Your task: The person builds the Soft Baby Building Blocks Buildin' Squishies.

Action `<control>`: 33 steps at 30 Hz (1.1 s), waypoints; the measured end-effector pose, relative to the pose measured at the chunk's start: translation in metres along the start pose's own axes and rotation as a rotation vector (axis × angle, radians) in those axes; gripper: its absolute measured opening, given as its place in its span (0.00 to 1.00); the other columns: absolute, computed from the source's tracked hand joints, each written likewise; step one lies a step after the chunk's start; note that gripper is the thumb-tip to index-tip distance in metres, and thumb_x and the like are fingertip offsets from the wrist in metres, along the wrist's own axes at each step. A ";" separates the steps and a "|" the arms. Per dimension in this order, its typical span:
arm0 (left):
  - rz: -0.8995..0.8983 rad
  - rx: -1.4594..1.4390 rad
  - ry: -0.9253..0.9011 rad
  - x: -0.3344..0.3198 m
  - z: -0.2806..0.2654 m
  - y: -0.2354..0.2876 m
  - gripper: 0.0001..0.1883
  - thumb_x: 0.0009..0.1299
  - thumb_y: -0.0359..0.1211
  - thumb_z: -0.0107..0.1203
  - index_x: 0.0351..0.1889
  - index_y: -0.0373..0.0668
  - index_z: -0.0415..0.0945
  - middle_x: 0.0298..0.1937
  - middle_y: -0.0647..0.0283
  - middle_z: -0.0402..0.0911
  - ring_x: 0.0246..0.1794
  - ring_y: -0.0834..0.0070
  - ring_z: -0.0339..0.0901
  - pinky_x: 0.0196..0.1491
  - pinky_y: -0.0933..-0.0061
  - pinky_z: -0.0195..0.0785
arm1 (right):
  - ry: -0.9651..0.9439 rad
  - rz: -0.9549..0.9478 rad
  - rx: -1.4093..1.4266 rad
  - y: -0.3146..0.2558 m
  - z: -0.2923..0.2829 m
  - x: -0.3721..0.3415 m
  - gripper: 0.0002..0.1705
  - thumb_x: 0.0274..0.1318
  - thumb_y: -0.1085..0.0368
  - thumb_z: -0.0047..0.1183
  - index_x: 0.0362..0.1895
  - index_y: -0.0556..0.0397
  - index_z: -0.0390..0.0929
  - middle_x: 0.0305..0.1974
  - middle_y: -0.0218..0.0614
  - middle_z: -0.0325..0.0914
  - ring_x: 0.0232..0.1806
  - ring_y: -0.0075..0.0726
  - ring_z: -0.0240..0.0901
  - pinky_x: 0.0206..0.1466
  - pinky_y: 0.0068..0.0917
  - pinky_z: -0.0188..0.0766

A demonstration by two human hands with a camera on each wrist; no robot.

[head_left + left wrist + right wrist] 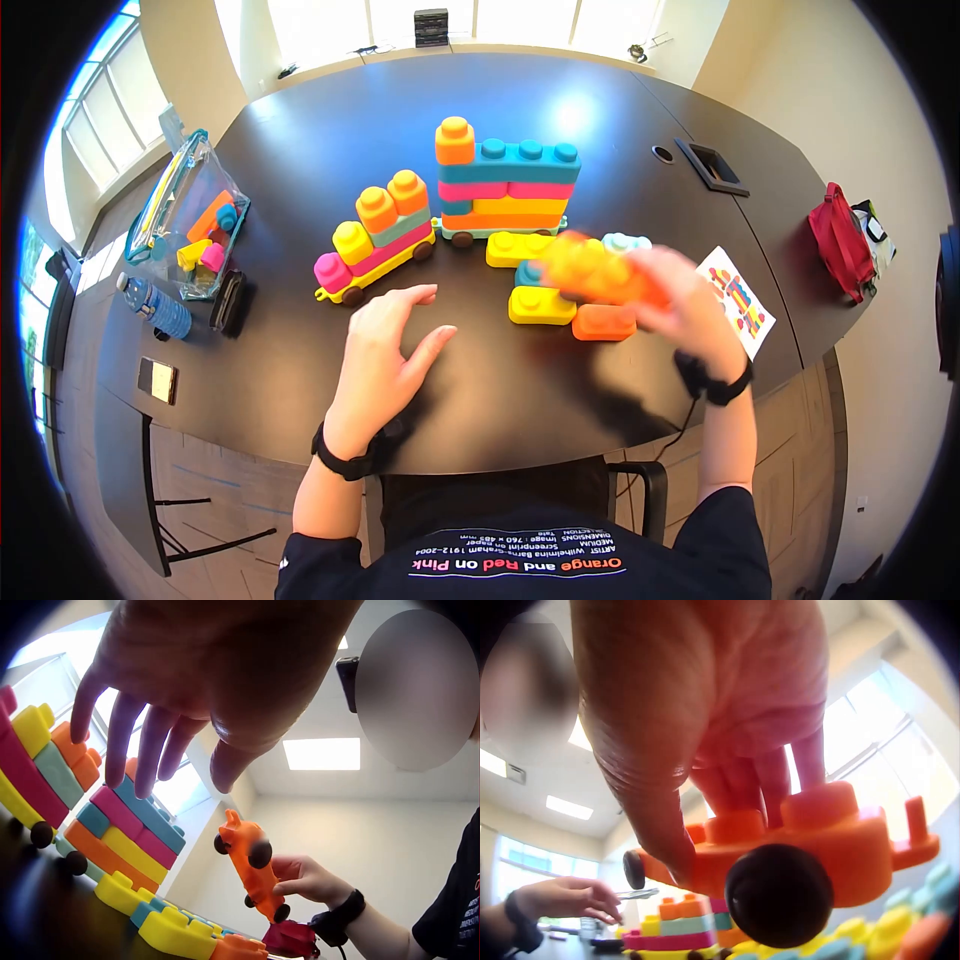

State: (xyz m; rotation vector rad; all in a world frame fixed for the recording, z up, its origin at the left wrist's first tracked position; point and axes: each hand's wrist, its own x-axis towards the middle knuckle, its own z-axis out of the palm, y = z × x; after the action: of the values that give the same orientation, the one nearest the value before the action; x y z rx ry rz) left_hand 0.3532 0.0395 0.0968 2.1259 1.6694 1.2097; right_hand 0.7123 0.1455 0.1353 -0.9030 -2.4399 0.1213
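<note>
My right hand grips an orange wheeled toy car base by one end, thumb on its near side. The base has studs, black wheels and a hook at the end, and is held above loose blocks. Among these are a yellow block, an orange block and another yellow block. Holding nothing, my left hand hovers with fingers spread in front of a stepped block wagon on a yellow wheeled base. Beyond stands a taller block wagon on a pale green base.
On the right lies a printed picture sheet, with a red bag farther off. A clear bag containing several blocks, a water bottle, a dark case and a small flat object are on the left.
</note>
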 end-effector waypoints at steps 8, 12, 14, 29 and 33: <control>0.097 -0.002 -0.411 -0.009 0.012 0.008 0.36 0.64 0.42 0.76 0.68 0.40 0.75 0.65 0.52 0.79 0.64 0.50 0.77 0.66 0.57 0.72 | -0.281 -0.162 0.041 -0.061 0.077 -0.012 0.32 0.53 0.59 0.70 0.61 0.58 0.78 0.54 0.42 0.83 0.55 0.47 0.82 0.55 0.41 0.80; 0.086 0.122 -0.515 -0.021 0.028 0.006 0.34 0.64 0.40 0.74 0.67 0.40 0.76 0.65 0.54 0.78 0.61 0.52 0.77 0.65 0.57 0.73 | -0.306 -0.173 0.009 -0.065 0.093 -0.016 0.30 0.54 0.59 0.69 0.59 0.57 0.78 0.50 0.40 0.82 0.52 0.45 0.82 0.52 0.39 0.80; 0.066 0.165 -0.533 -0.023 0.031 0.009 0.32 0.64 0.37 0.73 0.65 0.40 0.77 0.64 0.55 0.78 0.60 0.53 0.78 0.64 0.57 0.73 | -0.312 -0.169 -0.005 -0.065 0.096 -0.018 0.29 0.54 0.59 0.69 0.58 0.57 0.78 0.49 0.39 0.82 0.52 0.45 0.82 0.52 0.40 0.80; 0.023 0.147 -0.464 -0.022 0.032 0.008 0.30 0.58 0.36 0.77 0.59 0.41 0.81 0.59 0.57 0.82 0.57 0.52 0.80 0.62 0.57 0.75 | -0.161 0.104 0.295 -0.040 0.069 -0.045 0.12 0.57 0.71 0.69 0.45 0.60 0.85 0.47 0.41 0.87 0.46 0.48 0.85 0.51 0.35 0.82; 0.005 0.139 -0.460 -0.024 0.032 0.008 0.30 0.57 0.36 0.77 0.59 0.40 0.81 0.58 0.57 0.82 0.58 0.52 0.80 0.62 0.57 0.75 | -0.114 0.074 0.288 -0.041 0.072 -0.047 0.11 0.57 0.72 0.69 0.44 0.60 0.85 0.47 0.41 0.87 0.45 0.48 0.85 0.50 0.35 0.82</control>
State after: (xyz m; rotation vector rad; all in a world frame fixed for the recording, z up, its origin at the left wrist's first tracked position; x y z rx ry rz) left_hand 0.3800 0.0262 0.0696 2.2645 1.5701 0.5527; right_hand 0.6814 0.0913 0.0629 -0.8754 -2.4093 0.5503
